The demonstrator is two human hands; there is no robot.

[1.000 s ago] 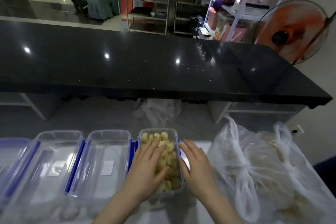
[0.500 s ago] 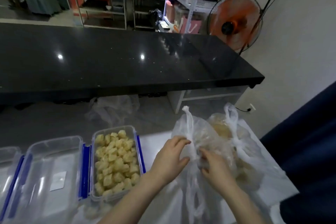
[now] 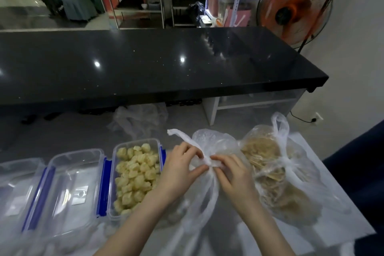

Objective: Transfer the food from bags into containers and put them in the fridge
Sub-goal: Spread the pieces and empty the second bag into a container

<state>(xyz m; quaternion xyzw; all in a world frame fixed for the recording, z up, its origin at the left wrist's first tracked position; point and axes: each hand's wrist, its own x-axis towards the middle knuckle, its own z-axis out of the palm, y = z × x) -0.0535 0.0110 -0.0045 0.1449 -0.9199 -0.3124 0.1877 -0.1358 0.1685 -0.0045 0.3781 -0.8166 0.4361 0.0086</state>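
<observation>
A tied clear plastic bag (image 3: 216, 141) stands on the white table. My left hand (image 3: 178, 170) and my right hand (image 3: 230, 174) both pinch its knotted handles at the middle. One handle strip sticks up to the left. Just left of my hands sits a clear container (image 3: 135, 176) with blue clips, full of pale yellow food chunks. On the right lies a second tied bag (image 3: 270, 168) holding flat beige pieces.
Two empty clear containers (image 3: 68, 193) with blue clips stand in a row to the left. A long black counter (image 3: 145, 64) runs across behind the table. A crumpled plastic bag (image 3: 139, 118) lies on the floor beyond. An orange fan (image 3: 291, 4) stands at the back right.
My hands left the filled container and moved right to the nearest bag. They now pinch its knot, and one handle has been pulled up to the left. The view swung right.
</observation>
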